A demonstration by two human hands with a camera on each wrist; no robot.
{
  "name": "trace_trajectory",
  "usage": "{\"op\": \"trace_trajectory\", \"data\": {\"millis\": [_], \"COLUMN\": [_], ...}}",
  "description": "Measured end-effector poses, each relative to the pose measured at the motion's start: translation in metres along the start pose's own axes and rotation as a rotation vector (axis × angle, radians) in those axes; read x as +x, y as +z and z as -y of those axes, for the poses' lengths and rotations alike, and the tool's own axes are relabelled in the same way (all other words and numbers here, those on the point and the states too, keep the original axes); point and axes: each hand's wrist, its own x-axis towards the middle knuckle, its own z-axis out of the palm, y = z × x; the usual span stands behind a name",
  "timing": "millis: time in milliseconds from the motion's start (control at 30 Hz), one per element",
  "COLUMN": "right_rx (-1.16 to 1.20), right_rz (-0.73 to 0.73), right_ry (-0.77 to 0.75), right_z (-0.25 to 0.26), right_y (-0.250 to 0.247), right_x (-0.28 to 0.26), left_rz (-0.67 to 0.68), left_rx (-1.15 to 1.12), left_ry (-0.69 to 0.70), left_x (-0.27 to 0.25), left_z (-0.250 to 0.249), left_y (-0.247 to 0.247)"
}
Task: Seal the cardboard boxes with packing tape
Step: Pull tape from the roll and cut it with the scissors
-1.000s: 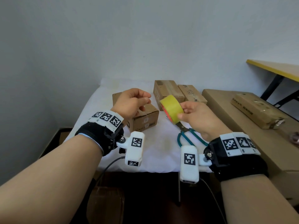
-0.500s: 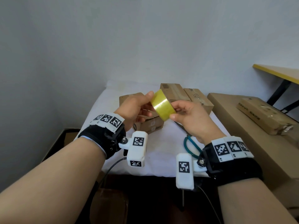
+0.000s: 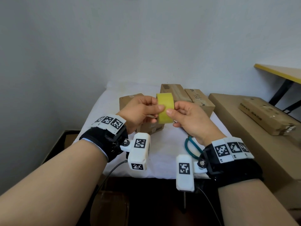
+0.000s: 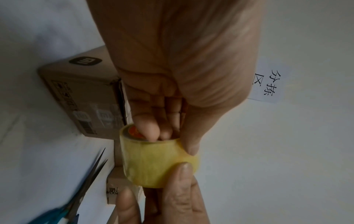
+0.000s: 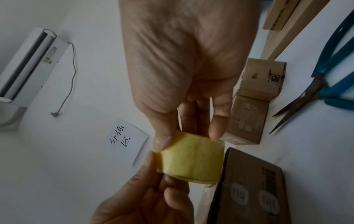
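Both hands meet on the yellow translucent roll of packing tape (image 3: 165,108), held in the air above the white cloth-covered table (image 3: 104,110). The left hand (image 3: 140,111) grips the roll with its thumb on the outer band and its fingers (image 4: 147,128) tucked into the core, as the left wrist view shows. The right hand (image 3: 189,119) pinches the roll from the other side, thumb pressed on the band just beside the left thumb, fingers curled at the far rim. Below the roll sits 1 brown cardboard box with a printed logo (image 4: 80,94), partly hidden by the left hand. 2 more brown cardboard boxes (image 3: 187,97) stand side by side, touching, near the wall. Teal-handled scissors (image 3: 190,147) lie on the cloth under the right wrist. To the right, a flat brown cardboard parcel (image 3: 267,116) lies on a large plain cardboard carton (image 3: 244,144).
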Motion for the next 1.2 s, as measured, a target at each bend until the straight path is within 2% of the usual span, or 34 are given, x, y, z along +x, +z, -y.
{"op": "trace_trajectory", "data": {"millis": [333, 600, 800, 933, 1100, 1200], "right_rx": [0.120, 0.093, 0.036, 0.035, -0.021, -0.049], "right_rz": [-0.019, -0.030, -0.025, -0.083, -0.141, -0.147], "right_ry": [-0.012, -0.039, -0.060, -0.038, -0.029, -0.027], "right_z": [0.006, 0.011, 0.010, 0.008, 0.006, 0.006], "right_y": [-0.004, -0.005, -0.003, -0.002, -0.002, -0.002], "right_x": [-0.007, -0.009, -0.008, -0.005, -0.003, -0.003], "left_rz": [0.037, 0.029, -0.078, -0.281, -0.172, -0.157], "left_rx": [-0.045, -0.121, -0.111, 0.009, 0.126, 0.183], "left_ry": [-0.010, -0.076, -0.137, -0.060, 0.104, 0.189], "left_x": [0.000, 0.001, 0.003, 0.008, 0.004, 0.001], "left_z": [0.002, 0.001, 0.001, 0.002, 0.001, -0.002], "left_y": [0.008, 0.010, 0.009, 0.007, 0.012, 0.018]}}
